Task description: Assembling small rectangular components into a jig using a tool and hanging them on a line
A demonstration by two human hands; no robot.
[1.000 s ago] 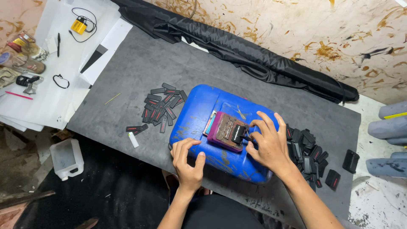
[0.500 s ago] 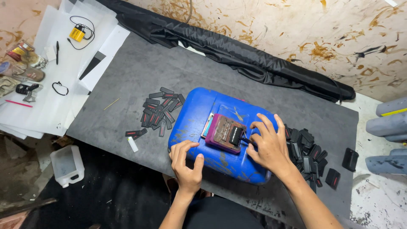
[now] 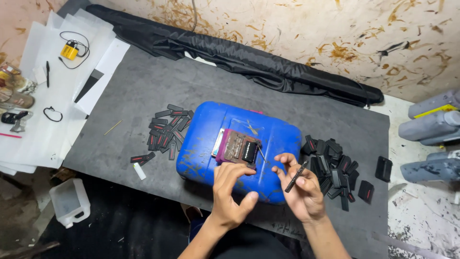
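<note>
Forearms are cut off at the bottom edge. The left hand (image 3: 230, 194) covers the near lip of the blue plastic can (image 3: 239, 148); its fingers are curled in toward the thumb, and whether they pinch anything I can't tell, since the fingertips hide it. The right hand (image 3: 301, 189) is clamped on a thin black strip (image 3: 296, 176), pinched between thumb and fingers, with the strip tilted up and to the right. What the strip is made of is hard to make out.

Versus a second ago: both hands were pressed down on the can beside the jig, the right one covering its right edge. Now both are lifted off toward the near side, the strip is in the right hand, and the jig is fully exposed.

The jig (image 3: 237, 147) is a flat maroon block with a worn, scratched top, a small black part seated on it and a thin metal pin sticking out to its right. It lies on the flat side of the can, which is scuffed and stained. Everything rests on a dark grey matte mat (image 3: 143, 86). A pile of flat black rectangular pieces (image 3: 165, 132), some with red marks, lies left of the can; a looser heap of black pieces (image 3: 335, 172) lies to its right, near the right hand. A rumpled black fabric bag (image 3: 239, 57) runs along the far edge of the mat.
</note>
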